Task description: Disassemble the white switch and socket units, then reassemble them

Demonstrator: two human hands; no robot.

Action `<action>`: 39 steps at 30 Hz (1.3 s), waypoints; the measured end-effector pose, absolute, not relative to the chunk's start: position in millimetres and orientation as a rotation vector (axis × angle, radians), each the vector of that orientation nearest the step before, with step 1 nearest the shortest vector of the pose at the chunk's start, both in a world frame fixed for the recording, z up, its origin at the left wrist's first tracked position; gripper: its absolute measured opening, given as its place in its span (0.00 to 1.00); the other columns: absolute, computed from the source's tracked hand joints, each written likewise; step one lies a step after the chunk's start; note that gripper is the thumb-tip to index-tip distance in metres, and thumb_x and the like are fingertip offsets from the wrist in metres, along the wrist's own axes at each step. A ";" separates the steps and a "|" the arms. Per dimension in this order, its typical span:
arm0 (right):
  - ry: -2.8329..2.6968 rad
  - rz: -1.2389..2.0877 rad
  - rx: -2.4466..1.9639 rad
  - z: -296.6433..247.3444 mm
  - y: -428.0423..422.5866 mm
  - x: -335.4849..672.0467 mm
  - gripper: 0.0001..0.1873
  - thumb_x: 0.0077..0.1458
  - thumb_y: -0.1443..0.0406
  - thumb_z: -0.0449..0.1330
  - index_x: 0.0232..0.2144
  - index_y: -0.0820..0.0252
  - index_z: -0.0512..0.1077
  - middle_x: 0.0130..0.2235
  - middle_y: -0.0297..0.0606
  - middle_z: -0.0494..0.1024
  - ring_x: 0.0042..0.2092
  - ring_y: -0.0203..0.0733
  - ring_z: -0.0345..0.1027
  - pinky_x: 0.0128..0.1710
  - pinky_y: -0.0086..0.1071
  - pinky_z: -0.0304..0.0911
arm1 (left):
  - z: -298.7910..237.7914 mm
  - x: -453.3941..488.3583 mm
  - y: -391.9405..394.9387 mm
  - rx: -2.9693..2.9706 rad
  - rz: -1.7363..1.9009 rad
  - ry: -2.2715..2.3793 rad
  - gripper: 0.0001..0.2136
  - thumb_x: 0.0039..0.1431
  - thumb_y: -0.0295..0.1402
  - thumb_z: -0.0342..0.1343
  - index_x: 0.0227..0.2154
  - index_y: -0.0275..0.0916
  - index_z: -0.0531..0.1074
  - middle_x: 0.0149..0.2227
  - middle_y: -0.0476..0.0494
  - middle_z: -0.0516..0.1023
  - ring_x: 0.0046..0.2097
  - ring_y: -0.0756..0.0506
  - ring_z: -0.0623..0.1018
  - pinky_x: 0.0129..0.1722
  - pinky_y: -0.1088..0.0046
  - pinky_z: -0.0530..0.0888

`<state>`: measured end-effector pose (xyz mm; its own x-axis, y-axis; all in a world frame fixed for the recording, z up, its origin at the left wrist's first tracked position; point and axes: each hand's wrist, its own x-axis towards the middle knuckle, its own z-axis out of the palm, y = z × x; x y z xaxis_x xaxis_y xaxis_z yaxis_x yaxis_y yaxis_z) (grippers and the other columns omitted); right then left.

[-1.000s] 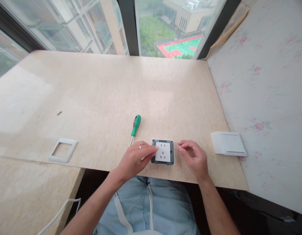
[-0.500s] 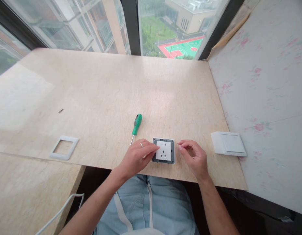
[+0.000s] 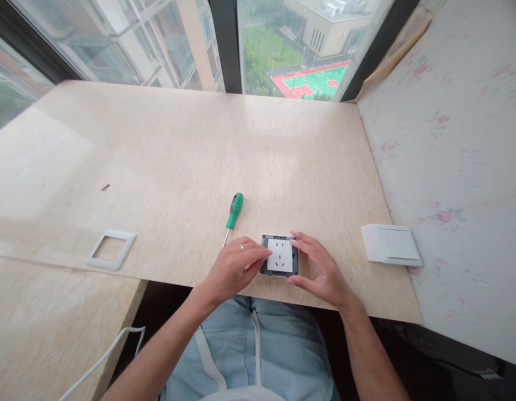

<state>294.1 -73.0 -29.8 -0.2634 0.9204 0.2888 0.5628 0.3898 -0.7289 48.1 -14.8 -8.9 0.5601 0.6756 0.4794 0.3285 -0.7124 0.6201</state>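
Note:
A wall socket (image 3: pixel 280 255) with a white face and a grey frame lies flat near the front edge of the beige stone table (image 3: pixel 191 156). My left hand (image 3: pixel 233 271), a ring on one finger, grips its left side with fingertips on the white face. Across from it, my right hand (image 3: pixel 320 271) wraps the socket's right side, index finger along the far edge and thumb at the near edge. Just left of the socket a green-handled screwdriver (image 3: pixel 232 214) lies with its tip pointing toward me.
A white square cover frame (image 3: pixel 111 248) lies at the table's front left. A white switch (image 3: pixel 392 245) rests at the right, on the floral-patterned surface (image 3: pixel 454 167). A small dark screw (image 3: pixel 105 187) lies at the left. Windows (image 3: pixel 283 44) run behind the table. A white cable (image 3: pixel 103 362) hangs lower left.
My right hand has moved left from beside the socket and closed onto its right side. The left hand has stayed on the socket's left side.

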 end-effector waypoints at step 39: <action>-1.971 0.623 -1.268 -30.5 -74.2 293.2 0.37 0.55 0.57 0.69 0.64 0.49 0.62 0.64 0.50 0.68 0.64 0.57 0.63 0.61 0.56 0.63 | -15.6 41.3 -28.6 2.120 1.034 1.005 0.12 0.63 0.30 0.60 0.49 0.41 0.75 0.44 0.40 0.82 0.46 0.44 0.81 0.46 0.65 0.80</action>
